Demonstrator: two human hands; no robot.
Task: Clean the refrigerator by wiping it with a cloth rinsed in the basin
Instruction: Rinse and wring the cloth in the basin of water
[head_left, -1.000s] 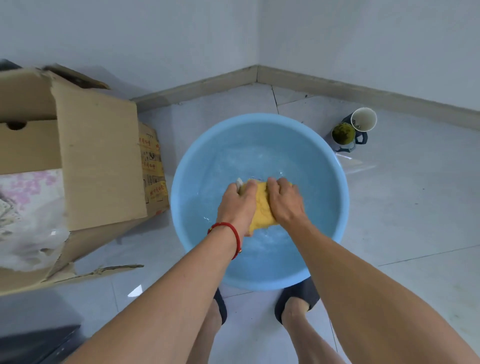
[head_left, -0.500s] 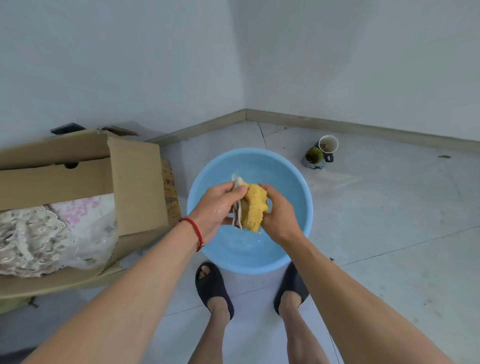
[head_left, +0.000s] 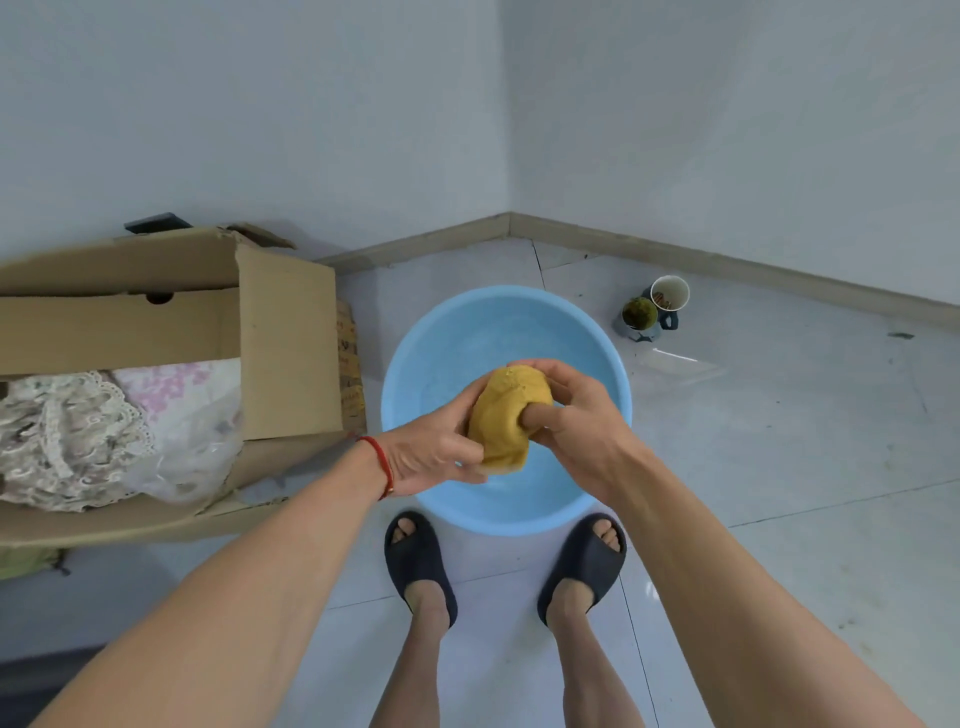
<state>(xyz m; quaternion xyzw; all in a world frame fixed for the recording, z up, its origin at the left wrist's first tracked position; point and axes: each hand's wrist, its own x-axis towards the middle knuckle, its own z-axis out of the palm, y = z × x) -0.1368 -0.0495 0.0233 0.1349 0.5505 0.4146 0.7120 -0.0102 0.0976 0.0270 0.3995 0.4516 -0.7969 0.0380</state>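
Yellow cloth (head_left: 506, 415) bunched between both hands' fingers (head_left: 540, 414).

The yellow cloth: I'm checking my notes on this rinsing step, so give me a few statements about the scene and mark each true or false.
1. Both the left hand and the right hand grip the yellow cloth. True.
2. The cloth lies spread flat on the floor. False: it is bunched up, held above the blue basin.
3. The cardboard box stands to the right of the basin. False: it stands to its left.
4. Two cups stand on the floor near the wall. True.
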